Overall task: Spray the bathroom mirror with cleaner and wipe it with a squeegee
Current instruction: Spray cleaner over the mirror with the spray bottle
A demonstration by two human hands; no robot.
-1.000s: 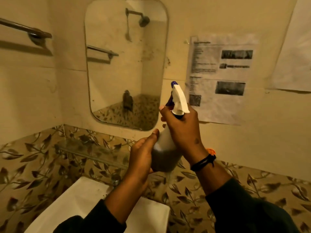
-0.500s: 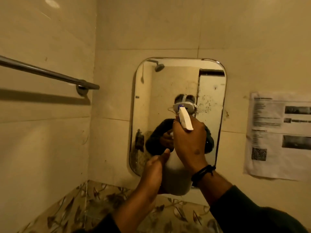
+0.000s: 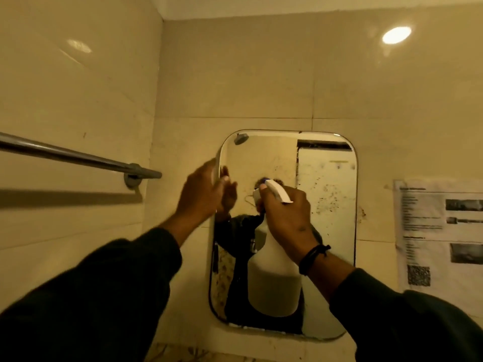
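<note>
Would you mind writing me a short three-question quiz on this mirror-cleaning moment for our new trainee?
1. Multiple choice: what does the right hand grip? A) a squeegee B) the spray bottle C) the towel rail
2. True or false: the left hand is raised at the left edge of the mirror.
3. Fill in: on the wall to the right of the mirror hangs a printed ____.

Key
1. B: the right hand grips the bottle's neck under the trigger head.
2. True; whether it touches the glass cannot be told, as it is blurred.
3. Paper notice.
</note>
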